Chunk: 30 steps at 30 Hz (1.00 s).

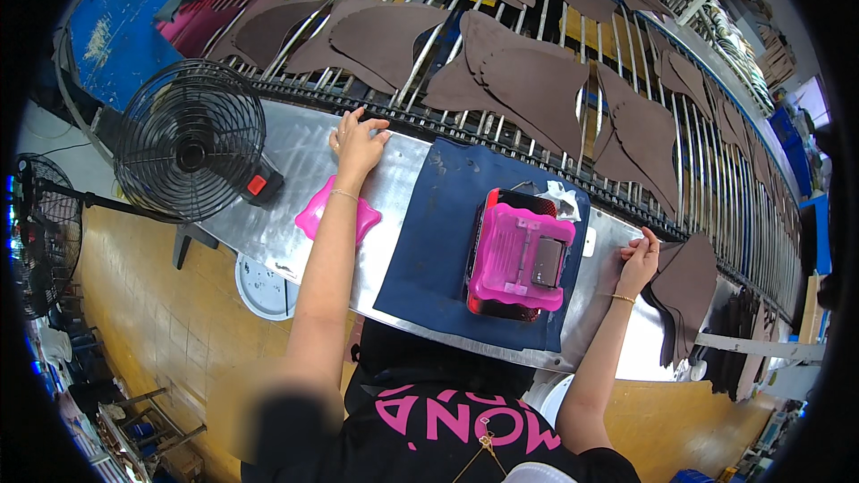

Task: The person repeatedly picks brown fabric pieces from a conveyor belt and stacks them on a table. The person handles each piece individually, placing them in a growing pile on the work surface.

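Holds left hand [359, 145] at far edge of metal table [396, 181], right hand [640, 261] beside brown pieces [687, 286], with loosely bent, released fingers on both.

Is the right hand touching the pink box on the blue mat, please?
Apart. The head view shows a strip of bare metal table between the right hand and the pink box.

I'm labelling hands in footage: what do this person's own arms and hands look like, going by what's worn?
The left hand and right hand are ungloved, and the forearms are bare. A thin gold-coloured left bracelet and a similar right bracelet circle the wrists. The sleeves are black and short.
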Available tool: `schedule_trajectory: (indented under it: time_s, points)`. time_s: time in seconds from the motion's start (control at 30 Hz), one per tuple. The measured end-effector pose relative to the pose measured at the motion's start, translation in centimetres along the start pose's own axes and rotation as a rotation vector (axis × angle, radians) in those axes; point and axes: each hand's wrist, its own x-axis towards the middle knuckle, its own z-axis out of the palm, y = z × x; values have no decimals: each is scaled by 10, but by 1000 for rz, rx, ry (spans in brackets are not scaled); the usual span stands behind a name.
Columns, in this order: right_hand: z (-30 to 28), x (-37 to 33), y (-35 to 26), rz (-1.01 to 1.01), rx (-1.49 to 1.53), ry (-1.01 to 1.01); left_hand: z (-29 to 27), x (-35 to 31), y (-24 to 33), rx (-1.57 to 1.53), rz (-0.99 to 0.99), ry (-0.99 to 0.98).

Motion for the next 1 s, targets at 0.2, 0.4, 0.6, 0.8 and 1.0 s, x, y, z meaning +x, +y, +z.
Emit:
schedule_trajectory:
  time_s: [0.2, 0.4, 0.6, 0.8, 1.0]
  points:
    - [0, 0, 0, -4, -7, 5, -2, 1, 1, 25, -4, -26]
    - [-1, 1, 1, 22, 12, 7, -3, 0, 6, 26, -37, -37]
    - [1, 0, 0, 13, -6, 2, -1, -1, 8, 14, -64, -44]
    - [2, -1, -2, 7, 2, -3, -2, 3, -4, -17, -30, -69]
    - [5, -1, -3, 6, 15, -2, -4, 1, -3, -1, -39, -58]
